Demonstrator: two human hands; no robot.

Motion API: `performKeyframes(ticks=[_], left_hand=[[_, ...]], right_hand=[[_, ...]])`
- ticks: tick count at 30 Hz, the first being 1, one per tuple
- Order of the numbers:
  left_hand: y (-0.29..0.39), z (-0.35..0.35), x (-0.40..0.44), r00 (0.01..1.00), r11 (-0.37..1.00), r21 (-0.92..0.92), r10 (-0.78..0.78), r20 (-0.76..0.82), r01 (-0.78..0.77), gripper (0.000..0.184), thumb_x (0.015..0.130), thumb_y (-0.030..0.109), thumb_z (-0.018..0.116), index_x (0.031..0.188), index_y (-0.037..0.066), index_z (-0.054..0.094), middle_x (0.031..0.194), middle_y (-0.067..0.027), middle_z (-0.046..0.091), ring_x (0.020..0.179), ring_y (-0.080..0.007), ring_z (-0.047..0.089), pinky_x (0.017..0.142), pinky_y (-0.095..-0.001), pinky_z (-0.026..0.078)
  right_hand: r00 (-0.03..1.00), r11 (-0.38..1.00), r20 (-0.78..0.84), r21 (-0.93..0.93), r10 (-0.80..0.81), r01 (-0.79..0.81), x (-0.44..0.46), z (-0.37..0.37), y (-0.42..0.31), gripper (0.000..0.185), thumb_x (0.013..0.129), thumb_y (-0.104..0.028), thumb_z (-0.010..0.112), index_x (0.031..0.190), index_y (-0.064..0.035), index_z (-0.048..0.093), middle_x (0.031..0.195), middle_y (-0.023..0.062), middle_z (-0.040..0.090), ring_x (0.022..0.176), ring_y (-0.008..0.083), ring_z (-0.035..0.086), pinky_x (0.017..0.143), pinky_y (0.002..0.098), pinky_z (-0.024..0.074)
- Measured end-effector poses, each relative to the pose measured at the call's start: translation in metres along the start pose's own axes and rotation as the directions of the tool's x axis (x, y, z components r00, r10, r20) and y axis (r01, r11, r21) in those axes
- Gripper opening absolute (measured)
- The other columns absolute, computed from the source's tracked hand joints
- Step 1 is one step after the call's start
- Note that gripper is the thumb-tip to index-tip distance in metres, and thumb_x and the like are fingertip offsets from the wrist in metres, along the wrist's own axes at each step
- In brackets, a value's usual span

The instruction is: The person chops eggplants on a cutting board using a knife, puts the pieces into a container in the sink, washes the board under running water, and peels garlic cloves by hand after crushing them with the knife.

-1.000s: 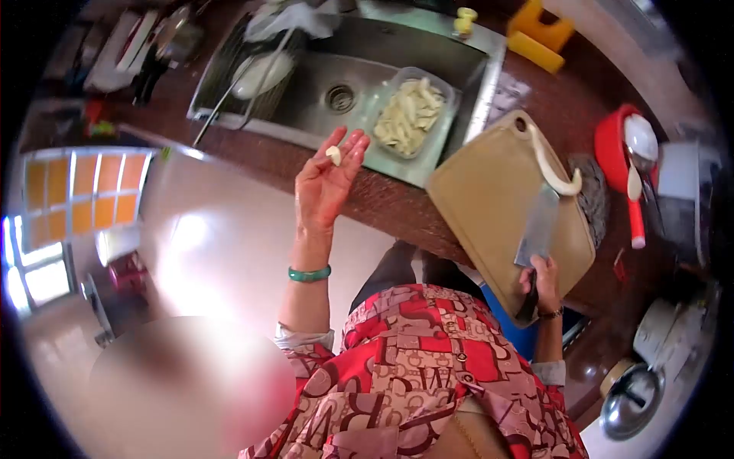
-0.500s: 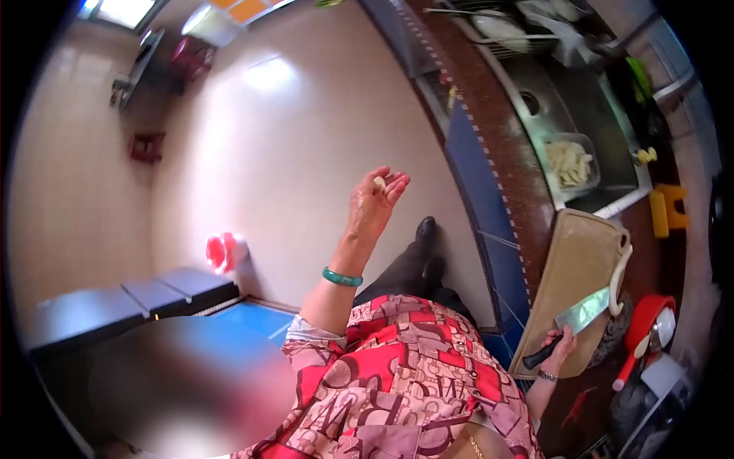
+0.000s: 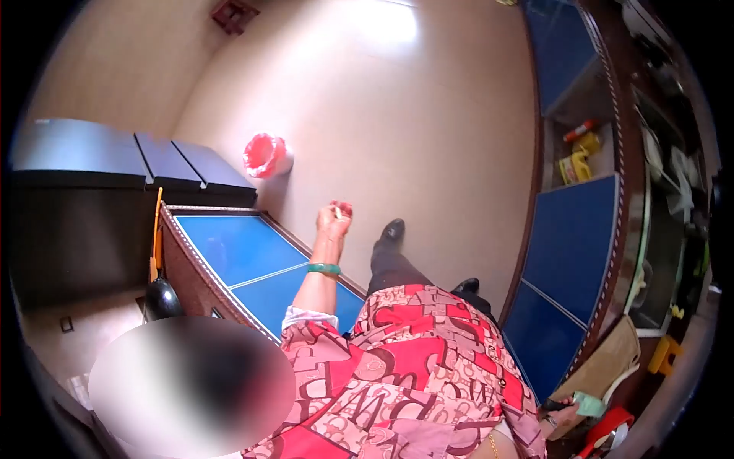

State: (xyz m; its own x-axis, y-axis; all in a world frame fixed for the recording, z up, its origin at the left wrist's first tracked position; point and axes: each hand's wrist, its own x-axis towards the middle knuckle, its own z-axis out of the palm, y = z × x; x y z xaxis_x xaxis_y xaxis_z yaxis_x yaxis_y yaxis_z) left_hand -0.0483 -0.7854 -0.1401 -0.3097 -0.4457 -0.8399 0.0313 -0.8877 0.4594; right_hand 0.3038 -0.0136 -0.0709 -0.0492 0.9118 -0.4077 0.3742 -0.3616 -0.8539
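My left hand [image 3: 334,219], with a green bangle at its wrist, is out in front of my body above the floor. Its fingers are curled round a small pale piece [image 3: 339,214], too small to name. Low on the right, my right hand [image 3: 564,419] grips a cleaver [image 3: 589,405] by its dark handle. The cleaver's blade lies over the tan cutting board [image 3: 604,359] on the counter. A long whitish strip [image 3: 621,382] rests along the board's far edge.
A bin with a pink-red liner [image 3: 265,156] stands on the floor ahead of my left hand. Blue-fronted cabinets [image 3: 573,245] line the right; another blue cabinet [image 3: 237,249] is at left, beside a dark appliance [image 3: 84,157]. A yellow object [image 3: 665,356] sits near the sink [image 3: 656,291].
My view and body have turned left, so the bin is nearer and the sink and board have slid toward the right edge. My left hand's fingers have curled more tightly. The cleaver stays in my right hand.
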Motion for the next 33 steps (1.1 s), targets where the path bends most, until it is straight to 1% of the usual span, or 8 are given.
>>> performKeyframes(ticks=[4,5,11,15,19,23,26,33], left_hand=[[0.174,0.014,0.084,0.913,0.938,-0.250,0.307,0.270,-0.241,0.015,0.082,0.007,0.040,0.093,0.004,0.050,0.082,-0.0103,0.052,0.073,-0.0269,0.053,0.065,-0.0417,0.051],[0.222,0.017,0.107,0.832,0.887,-0.035,0.445,0.332,-0.461,0.020,0.083,0.009,0.038,0.099,0.003,0.050,0.089,-0.0121,0.053,0.080,-0.0289,0.053,0.071,-0.0450,0.050],[0.325,0.045,0.133,0.918,0.949,-0.167,0.303,0.256,-0.267,0.037,0.088,0.020,0.037,0.121,0.001,0.041,0.123,-0.0190,0.045,0.108,-0.0366,0.046,0.085,-0.0547,0.043],[0.257,0.014,0.170,0.987,0.997,-0.054,0.054,0.149,-0.046,0.050,0.094,0.032,0.037,0.131,0.003,0.019,0.125,-0.0286,0.033,0.102,-0.0434,0.046,0.081,-0.0553,0.044],[0.141,-0.001,0.148,0.985,0.928,0.372,-0.063,0.162,-0.002,0.027,0.089,0.020,0.046,0.107,0.000,0.043,0.088,-0.0171,0.055,0.076,-0.0310,0.058,0.061,-0.0387,0.051],[0.039,0.040,0.093,0.947,0.804,0.592,-0.231,0.222,0.057,0.025,0.088,0.022,0.051,0.105,0.004,0.048,0.086,-0.0129,0.057,0.070,-0.0237,0.059,0.059,-0.0339,0.052],[-0.028,0.081,0.048,0.805,0.650,0.752,-0.384,0.453,-0.113,0.029,0.086,0.029,0.057,0.104,0.007,0.050,0.090,-0.0103,0.058,0.074,-0.0195,0.060,0.063,-0.0309,0.052],[-0.193,0.186,-0.132,0.408,0.509,0.727,-0.606,0.683,-0.461,0.024,0.087,0.022,0.058,0.101,0.004,0.054,0.084,-0.0076,0.060,0.075,-0.0161,0.058,0.066,-0.0265,0.048]], right_hand=[[0.979,0.999,-0.199,-0.021,-0.051,0.048,-0.054,0.050,-0.007,0.028,0.082,-0.027,0.043,0.064,-0.0078,0.052,0.060,0.0026,0.050,0.054,0.0145,0.046,0.050,0.0265,0.0391],[0.971,0.998,-0.233,-0.028,-0.058,0.053,-0.070,0.063,-0.006,0.026,0.080,-0.025,0.043,0.063,-0.0073,0.053,0.061,0.0033,0.051,0.056,0.0153,0.047,0.052,0.0271,0.0397],[0.937,0.995,-0.336,-0.058,-0.099,0.084,-0.137,0.107,-0.003,0.021,0.073,-0.017,0.046,0.059,-0.0055,0.055,0.066,0.0069,0.057,0.063,0.0192,0.050,0.059,0.0301,0.0424],[0.972,0.995,-0.212,-0.026,-0.098,0.095,-0.183,0.126,-0.021,0.023,0.080,-0.018,0.044,0.062,-0.0068,0.052,0.062,0.0055,0.052,0.058,0.0173,0.047,0.055,0.0288,0.0407],[0.996,0.996,-0.033,0.041,-0.083,0.084,-0.205,0.119,-0.031,0.025,0.086,-0.019,0.042,0.066,-0.0082,0.050,0.057,0.0041,0.048,0.052,0.0154,0.044,0.051,0.0275,0.0390],[1.000,0.975,0.025,0.223,-0.013,0.007,-0.232,0.107,-0.033,0.021,0.087,-0.025,0.042,0.070,-0.0119,0.045,0.059,0.0003,0.042,0.051,0.0117,0.038,0.047,0.0241,0.0344],[0.974,0.955,-0.160,0.225,-0.161,0.195,-0.247,0.098,-0.027,0.012,0.081,-0.015,0.052,0.083,-0.0036,0.055,0.069,0.0093,0.059,0.052,0.0151,0.051,0.044,0.0272,0.0399],[0.897,0.899,-0.402,0.301,-0.184,0.319,-0.249,0.084,-0.050,0.015,0.083,-0.015,0.054,0.080,-0.0050,0.044,0.058,0.0107,0.055,0.039,0.0157,0.046,0.034,0.0292,0.0376]])
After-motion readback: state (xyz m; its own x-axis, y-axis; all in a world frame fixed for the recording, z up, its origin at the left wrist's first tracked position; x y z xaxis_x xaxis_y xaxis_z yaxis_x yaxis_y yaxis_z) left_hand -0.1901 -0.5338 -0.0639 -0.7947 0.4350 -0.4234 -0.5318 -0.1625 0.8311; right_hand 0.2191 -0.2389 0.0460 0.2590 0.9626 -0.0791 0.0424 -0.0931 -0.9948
